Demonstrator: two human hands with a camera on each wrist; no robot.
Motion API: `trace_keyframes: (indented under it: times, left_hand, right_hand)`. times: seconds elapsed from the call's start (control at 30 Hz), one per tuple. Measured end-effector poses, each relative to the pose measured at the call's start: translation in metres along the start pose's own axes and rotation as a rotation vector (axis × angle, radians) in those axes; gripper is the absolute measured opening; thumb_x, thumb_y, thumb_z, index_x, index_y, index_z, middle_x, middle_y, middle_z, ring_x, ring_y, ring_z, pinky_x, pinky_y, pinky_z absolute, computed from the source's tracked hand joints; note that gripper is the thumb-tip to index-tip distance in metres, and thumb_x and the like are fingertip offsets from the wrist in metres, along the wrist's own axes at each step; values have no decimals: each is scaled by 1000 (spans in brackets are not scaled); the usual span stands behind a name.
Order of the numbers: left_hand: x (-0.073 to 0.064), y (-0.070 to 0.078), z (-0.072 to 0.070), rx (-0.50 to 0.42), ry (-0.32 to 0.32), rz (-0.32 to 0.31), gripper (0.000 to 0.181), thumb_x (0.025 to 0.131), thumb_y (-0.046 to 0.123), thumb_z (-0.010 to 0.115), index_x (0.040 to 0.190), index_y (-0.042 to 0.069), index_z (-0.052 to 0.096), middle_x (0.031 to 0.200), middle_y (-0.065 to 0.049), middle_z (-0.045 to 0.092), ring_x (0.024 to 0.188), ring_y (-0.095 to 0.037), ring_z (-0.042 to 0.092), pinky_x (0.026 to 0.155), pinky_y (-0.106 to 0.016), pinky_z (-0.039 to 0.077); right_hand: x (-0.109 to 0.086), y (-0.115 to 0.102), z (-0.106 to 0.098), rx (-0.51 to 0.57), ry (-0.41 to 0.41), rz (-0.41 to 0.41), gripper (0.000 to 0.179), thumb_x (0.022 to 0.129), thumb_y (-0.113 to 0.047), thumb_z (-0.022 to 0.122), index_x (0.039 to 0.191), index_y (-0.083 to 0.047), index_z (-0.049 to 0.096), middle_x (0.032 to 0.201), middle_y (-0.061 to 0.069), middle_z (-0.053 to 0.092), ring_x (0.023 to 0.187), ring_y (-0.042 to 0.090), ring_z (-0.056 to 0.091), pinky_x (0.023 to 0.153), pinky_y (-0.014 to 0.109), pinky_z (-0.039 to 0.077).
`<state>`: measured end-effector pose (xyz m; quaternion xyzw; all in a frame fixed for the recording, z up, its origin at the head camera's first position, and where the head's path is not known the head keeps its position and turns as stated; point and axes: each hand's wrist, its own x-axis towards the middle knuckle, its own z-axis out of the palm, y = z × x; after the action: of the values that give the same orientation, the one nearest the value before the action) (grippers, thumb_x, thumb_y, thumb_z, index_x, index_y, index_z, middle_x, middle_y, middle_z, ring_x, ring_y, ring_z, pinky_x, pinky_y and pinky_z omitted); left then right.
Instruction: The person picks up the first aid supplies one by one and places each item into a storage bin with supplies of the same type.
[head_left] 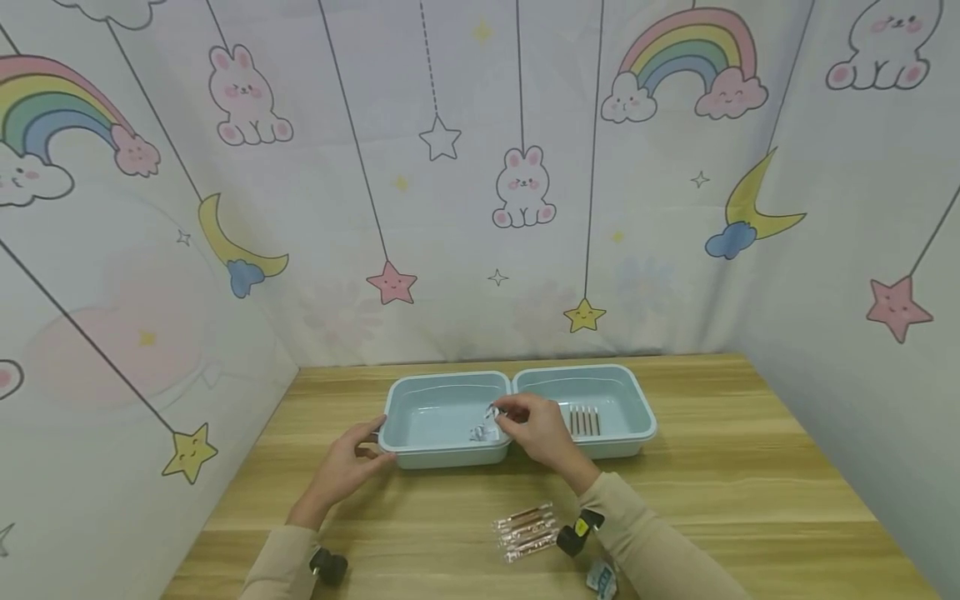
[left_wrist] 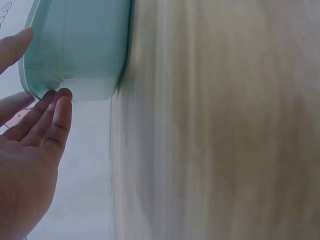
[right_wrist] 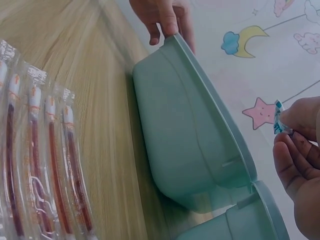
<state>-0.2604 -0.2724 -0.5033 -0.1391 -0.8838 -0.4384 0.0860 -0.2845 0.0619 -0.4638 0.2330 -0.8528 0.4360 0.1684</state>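
Two trays, edges touching, packet pinched above

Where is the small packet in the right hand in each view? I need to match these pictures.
Head: below centre, slightly right; the packet is pinched by the right hand.
Left wrist: not in it.
Right wrist: right side, about mid-height; the packet appears beside a printed pink star.
Shared landmark: the left tray, lower middle in head, upper left in left wrist, central in right wrist.
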Motion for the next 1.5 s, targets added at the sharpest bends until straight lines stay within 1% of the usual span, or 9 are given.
trace_keyframes:
  times: [0.47, 0.57, 0.77, 1.0, 1.1, 1.2, 1.27, 1.43, 1.5]
  left_hand:
    - [-1, -1, 1, -15, 3, 7, 73, 74, 38, 74, 133, 6, 46, 120, -10, 56, 100, -21, 57, 76, -25, 56]
    - [-1, -1, 1, -11, 4, 5, 73, 74, 39, 73, 133, 6, 45, 121, -12, 56, 100, -20, 57, 76, -23, 55]
    - [-1, -2, 2, -21, 1, 5, 74, 74, 39, 73, 133, 4, 45, 123, -14, 55, 101, -21, 57, 76, -21, 55]
    - [1, -4, 2, -34, 20, 63, 71, 75, 33, 74, 132, 1, 46, 121, -17, 55, 100, -27, 58, 73, -23, 56]
    - [0, -5, 2, -27, 20, 63, 71, 75, 33, 74, 132, 1, 46, 121, -14, 55, 100, -25, 58, 73, -23, 56]
    - [0, -5, 2, -20, 21, 47, 72, 75, 36, 74, 132, 3, 46, 121, -12, 56, 100, -23, 58, 74, -22, 56]
    - [0, -6, 2, -16, 21, 47, 72, 75, 36, 73, 132, 3, 46, 121, -12, 56, 100, -23, 58, 74, -22, 56]
    - [0, -6, 2, -24, 27, 71, 70, 76, 32, 74, 132, 1, 46, 120, -15, 56, 99, -26, 58, 73, -24, 56]
    - [0, -6, 1, -28, 31, 68, 70, 75, 33, 74, 132, 2, 46, 120, -14, 56, 98, -25, 59, 73, -24, 56]
  right_hand:
    - [3, -1, 3, -22, -1, 43, 15, 79, -21, 70, 94, -19, 70, 75, -12, 63, 66, 2, 56, 56, 16, 49]
    - [4, 0, 3, -35, 1, 33, 14, 80, -22, 69, 94, -18, 71, 75, -12, 63, 66, 1, 56, 55, 16, 48]
    - [4, -1, 4, -50, 22, -12, 14, 80, -20, 70, 94, -17, 71, 77, -10, 64, 65, 1, 56, 54, 15, 48]
    - [5, 0, 6, -59, 33, -67, 14, 81, -19, 69, 94, -15, 72, 76, -8, 64, 64, 1, 56, 52, 16, 48]
    - [4, 0, 6, -71, 36, -62, 14, 80, -20, 69, 93, -16, 71, 75, -9, 63, 64, 0, 55, 52, 15, 47]
    - [5, 0, 6, -84, 39, -50, 13, 79, -20, 70, 92, -17, 72, 72, -11, 62, 62, 0, 55, 52, 15, 47]
    - [5, 0, 7, -91, 41, -47, 13, 78, -20, 71, 91, -17, 72, 71, -11, 62, 62, 0, 55, 52, 15, 47]
    - [5, 0, 9, -103, 45, -51, 13, 79, -20, 71, 91, -17, 71, 72, -10, 63, 63, 0, 55, 53, 15, 47]
    - [5, 0, 9, -103, 47, -49, 13, 79, -19, 70, 91, -17, 71, 72, -9, 64, 63, 0, 55, 53, 15, 47]
